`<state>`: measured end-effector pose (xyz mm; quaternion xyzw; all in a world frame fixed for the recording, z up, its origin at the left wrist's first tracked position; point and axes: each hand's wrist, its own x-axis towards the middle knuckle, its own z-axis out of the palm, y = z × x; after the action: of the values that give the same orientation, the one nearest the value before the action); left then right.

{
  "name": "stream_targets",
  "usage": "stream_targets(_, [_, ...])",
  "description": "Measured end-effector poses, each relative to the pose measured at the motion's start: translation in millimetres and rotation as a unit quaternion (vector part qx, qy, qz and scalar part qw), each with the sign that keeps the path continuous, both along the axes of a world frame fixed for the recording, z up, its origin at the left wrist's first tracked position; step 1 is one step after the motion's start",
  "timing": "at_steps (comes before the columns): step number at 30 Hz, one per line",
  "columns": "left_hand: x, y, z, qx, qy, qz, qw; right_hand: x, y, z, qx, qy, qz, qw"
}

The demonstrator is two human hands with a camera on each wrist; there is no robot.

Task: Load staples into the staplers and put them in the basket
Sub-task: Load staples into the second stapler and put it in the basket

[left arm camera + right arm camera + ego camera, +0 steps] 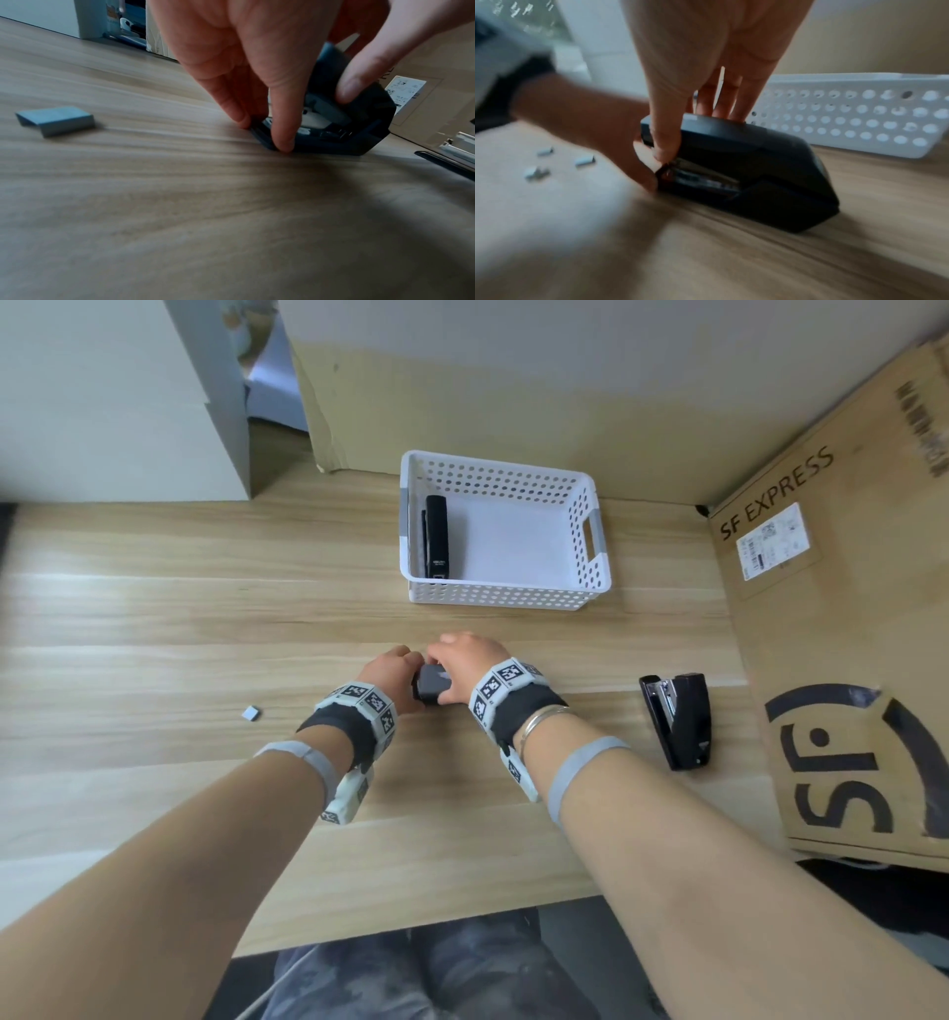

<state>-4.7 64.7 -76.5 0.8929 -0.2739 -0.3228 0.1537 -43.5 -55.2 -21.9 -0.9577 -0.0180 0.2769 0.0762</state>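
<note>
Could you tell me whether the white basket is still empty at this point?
No, one black stapler already lies inside the white basket, against its left wall.

black staplers [431, 689], white perforated basket [590, 541], light woodgrain table [205, 618].

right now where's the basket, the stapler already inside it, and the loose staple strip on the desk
basket [595, 534]: head view, right wall by the handle
stapler in basket [437, 534]: head view, middle of its black top
staple strip [55, 119]: left wrist view, its top face
</note>
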Motion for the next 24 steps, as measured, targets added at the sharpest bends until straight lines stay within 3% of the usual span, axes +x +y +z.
stream_targets(3, [-0.5, 0.8, -1.2, -0.008, 0.002, 0.006, 1.000, 4.7, 2.2, -8.3, 0.001, 0.012, 0.009, 1.000])
stream_targets(9, [1.2, 2.2, -2.8, 0.005, 0.003, -0.005, 1.000, -5.5, -17.5, -9.8, 0.069, 0.026, -0.074, 0.994])
stream_targets(14, [0.5, 1.2, -0.1, 0.017, 0.005, -0.017, 1.000, -17.2, -35.1, -18.3, 0.008, 0.065, -0.088, 0.994])
stream_targets(20, [18.6, -5.9, 21.2, 0.012, 0.010, -0.042, 0.999, -16.8, -41.2, -8.3, -0.004, 0.039, -0.102, 0.994])
stream_targets(24, [56.2, -15.3, 56.8, -0.043, -0.029, -0.065, 0.997, -4.9, -55.6, 20.0, 0.034, -0.031, -0.145, 0.988])
